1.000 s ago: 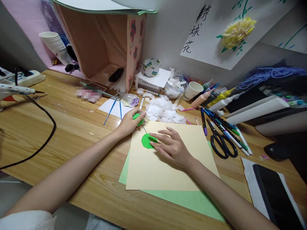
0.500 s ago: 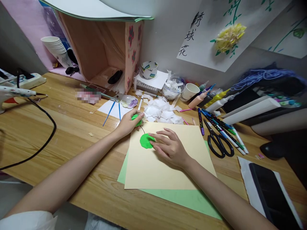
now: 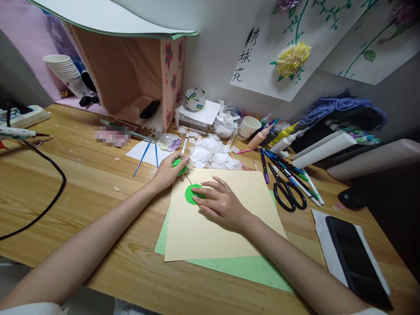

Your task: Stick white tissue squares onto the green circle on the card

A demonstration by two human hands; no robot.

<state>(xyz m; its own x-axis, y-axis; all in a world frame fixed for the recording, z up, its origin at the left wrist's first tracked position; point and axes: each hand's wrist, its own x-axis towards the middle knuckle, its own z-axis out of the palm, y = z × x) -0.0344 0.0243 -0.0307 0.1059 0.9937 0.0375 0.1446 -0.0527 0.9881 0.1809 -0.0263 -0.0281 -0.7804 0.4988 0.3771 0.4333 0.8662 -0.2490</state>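
A sheet of cream paper (image 3: 216, 240) lies over a pale green sheet (image 3: 243, 273) on the wooden desk. On its upper left sits a flat, roundish piece of bright green clay-like material (image 3: 189, 194). My right hand (image 3: 225, 202), palm down with fingers apart, rests its fingertips on this piece. Near the paper's top left corner, my left hand (image 3: 165, 171) is closed round a bright green lump (image 3: 180, 167), partly hidden by the fingers. A thin dark line (image 3: 188, 178) runs between the lump and the flat piece.
Torn white paper scraps (image 3: 213, 153) lie behind the sheets. Black scissors (image 3: 288, 192) and several pens (image 3: 292, 173) are to the right, with a black phone-like slab (image 3: 356, 258) nearer me. At far left is a glue gun (image 3: 16, 133) with its black cord (image 3: 61, 186).
The camera view has shifted, so the scene sits further left. My right fingertips have moved from the flat green piece's right edge further onto it. My left hand keeps its hold.
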